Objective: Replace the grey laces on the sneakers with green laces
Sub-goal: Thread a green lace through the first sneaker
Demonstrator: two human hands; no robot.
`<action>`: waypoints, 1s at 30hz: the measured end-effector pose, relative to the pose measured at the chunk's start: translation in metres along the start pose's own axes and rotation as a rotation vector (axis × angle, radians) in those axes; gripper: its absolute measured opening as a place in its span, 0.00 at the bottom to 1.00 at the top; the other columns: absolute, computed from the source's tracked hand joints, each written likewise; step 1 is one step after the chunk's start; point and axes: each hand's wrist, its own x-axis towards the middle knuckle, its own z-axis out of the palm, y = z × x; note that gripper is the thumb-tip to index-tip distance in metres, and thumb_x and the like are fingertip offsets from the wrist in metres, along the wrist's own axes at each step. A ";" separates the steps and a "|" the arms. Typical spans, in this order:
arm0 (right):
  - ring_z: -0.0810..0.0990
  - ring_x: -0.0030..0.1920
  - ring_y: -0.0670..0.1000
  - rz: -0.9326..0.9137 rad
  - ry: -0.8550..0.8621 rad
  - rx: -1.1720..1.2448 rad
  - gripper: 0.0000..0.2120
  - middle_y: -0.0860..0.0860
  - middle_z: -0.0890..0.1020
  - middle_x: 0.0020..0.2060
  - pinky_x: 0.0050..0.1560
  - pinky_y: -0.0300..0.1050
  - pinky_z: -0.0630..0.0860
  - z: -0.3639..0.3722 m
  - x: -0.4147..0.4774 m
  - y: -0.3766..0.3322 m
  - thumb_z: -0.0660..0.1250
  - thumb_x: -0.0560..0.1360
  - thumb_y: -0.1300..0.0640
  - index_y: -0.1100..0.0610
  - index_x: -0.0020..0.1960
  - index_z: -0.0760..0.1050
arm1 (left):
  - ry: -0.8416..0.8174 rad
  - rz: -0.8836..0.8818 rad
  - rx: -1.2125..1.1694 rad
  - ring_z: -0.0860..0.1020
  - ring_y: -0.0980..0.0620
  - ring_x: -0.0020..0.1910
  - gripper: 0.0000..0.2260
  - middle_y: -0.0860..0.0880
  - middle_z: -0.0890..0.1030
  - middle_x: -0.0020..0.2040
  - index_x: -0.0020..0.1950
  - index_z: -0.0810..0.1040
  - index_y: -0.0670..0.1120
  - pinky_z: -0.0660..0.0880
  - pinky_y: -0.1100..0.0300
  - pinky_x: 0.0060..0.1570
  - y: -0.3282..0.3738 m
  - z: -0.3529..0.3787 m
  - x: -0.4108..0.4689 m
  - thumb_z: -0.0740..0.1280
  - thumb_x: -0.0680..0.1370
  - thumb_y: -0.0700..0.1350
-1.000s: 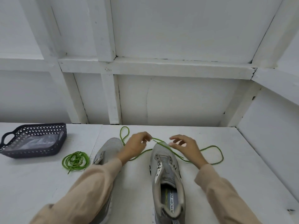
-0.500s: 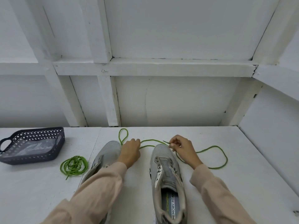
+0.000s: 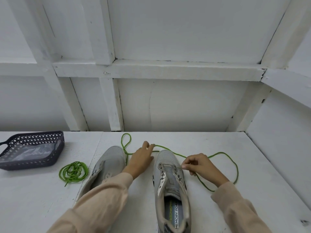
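Observation:
Two grey sneakers without laces lie toe-away on the white table. The right sneaker (image 3: 170, 179) shows its insole; the left sneaker (image 3: 107, 163) is partly hidden by my left sleeve. A loose green lace (image 3: 223, 153) runs across the table past both toes and loops round to the right. My left hand (image 3: 141, 158) rests between the toes with fingers stretched out, touching the lace. My right hand (image 3: 200, 167) pinches the lace's tip at the right sneaker's upper right eyelets. A second green lace (image 3: 73, 171) lies coiled left of the left sneaker.
A dark perforated basket (image 3: 32, 149) holding clear plastic stands at the table's far left. White panelled walls (image 3: 168, 101) close in the table at the back and on the right.
My right hand has moved nearer, from the right sneaker's toe to its eyelets, carrying the lace tip. My left hand has opened out and reached forward between the toes.

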 end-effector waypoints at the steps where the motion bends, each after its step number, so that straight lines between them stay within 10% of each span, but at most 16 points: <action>1: 0.78 0.30 0.49 0.006 -0.013 0.003 0.02 0.59 0.83 0.33 0.34 0.41 0.75 0.002 0.000 -0.001 0.74 0.72 0.64 0.59 0.42 0.84 | -0.009 0.006 0.027 0.76 0.41 0.57 0.21 0.45 0.66 0.70 0.75 0.62 0.48 0.76 0.50 0.51 -0.002 0.000 0.000 0.60 0.82 0.45; 11: 0.76 0.32 0.44 -0.046 -0.048 -0.393 0.04 0.46 0.79 0.37 0.29 0.31 0.70 0.009 0.007 -0.023 0.69 0.74 0.61 0.55 0.41 0.78 | 0.024 -0.043 0.148 0.73 0.45 0.55 0.10 0.46 0.76 0.56 0.57 0.73 0.44 0.67 0.55 0.40 0.002 -0.004 -0.004 0.56 0.82 0.44; 21: 0.76 0.38 0.47 -0.062 -0.135 -0.766 0.04 0.49 0.79 0.37 0.34 0.31 0.65 0.013 0.018 -0.041 0.66 0.73 0.62 0.56 0.44 0.79 | 0.038 -0.268 -0.625 0.79 0.51 0.33 0.20 0.46 0.78 0.51 0.63 0.76 0.45 0.76 0.53 0.50 -0.008 -0.022 0.003 0.55 0.77 0.29; 30: 0.77 0.40 0.50 -0.039 -0.142 -0.809 0.05 0.52 0.81 0.41 0.35 0.35 0.68 0.017 0.018 -0.045 0.65 0.73 0.63 0.58 0.45 0.79 | -0.051 -0.138 -0.791 0.79 0.54 0.30 0.10 0.54 0.80 0.36 0.41 0.81 0.48 0.79 0.56 0.42 -0.007 -0.042 -0.011 0.68 0.78 0.53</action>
